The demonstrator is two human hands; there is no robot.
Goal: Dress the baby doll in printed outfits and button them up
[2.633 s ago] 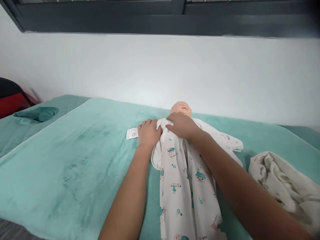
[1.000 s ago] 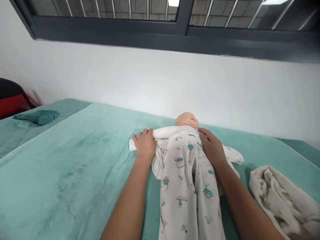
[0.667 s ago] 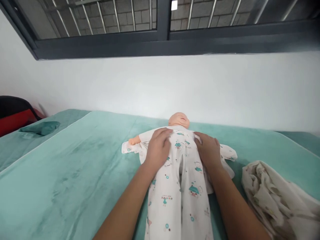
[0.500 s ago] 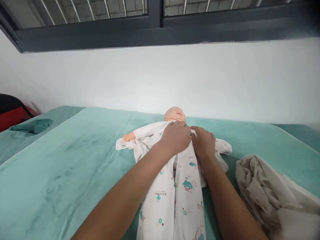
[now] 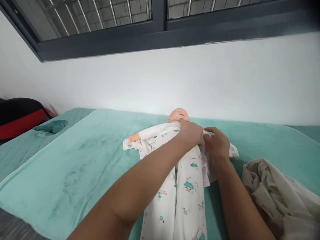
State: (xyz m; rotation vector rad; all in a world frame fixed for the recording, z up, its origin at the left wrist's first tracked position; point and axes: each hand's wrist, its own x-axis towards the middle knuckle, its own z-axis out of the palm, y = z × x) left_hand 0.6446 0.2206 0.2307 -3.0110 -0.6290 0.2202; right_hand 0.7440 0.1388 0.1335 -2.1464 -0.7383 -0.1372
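Note:
A baby doll (image 5: 178, 115) lies on its back, its head by the wall. White cloth covers its arm on the left, and the bare doll hand (image 5: 134, 137) sticks out. A white printed baby romper (image 5: 191, 186) is spread over and under the body, open down the front. My left hand (image 5: 192, 133) is curled at the doll's upper chest on the romper's edge, most of its fingertips hidden. Beside it, my right hand (image 5: 217, 143) pinches the romper's cloth near the shoulder on the right. The doll's arm on that side is hidden.
A crumpled beige cloth (image 5: 275, 190) lies right of my right forearm. The green sheet (image 5: 100, 160) covers the bed. At the far left are a red and black bag (image 5: 22, 116) and a dark green cloth piece (image 5: 51, 126). A white wall (image 5: 160, 80) and barred window stand behind.
Both hands have moved right across the doll's chest toward the shoulder, with the cloth there drawn up between them. The view has tilted and shifted slightly left.

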